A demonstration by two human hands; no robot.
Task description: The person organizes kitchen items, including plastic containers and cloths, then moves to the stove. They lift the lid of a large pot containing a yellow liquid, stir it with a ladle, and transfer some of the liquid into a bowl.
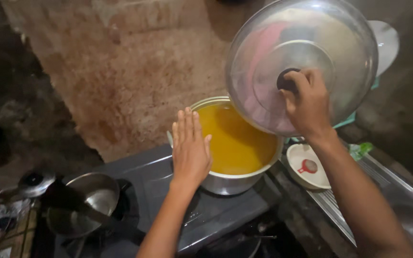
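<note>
A metal pot (235,181) full of yellow-orange liquid (235,141) stands on a dark stove top (216,210). My right hand (309,102) grips the black knob of a large shiny metal lid (264,62), held tilted above the pot's right side. My left hand (190,148) is flat, fingers together, palm down, hovering at the pot's left rim and holding nothing.
At the lower left an empty metal pan (84,203) with a dark handle sits on the stove, a small lid (34,181) beside it. A white bowl (307,167) with a red scoop rests right of the pot on a metal sink drainboard (383,191). A stained wall rises behind.
</note>
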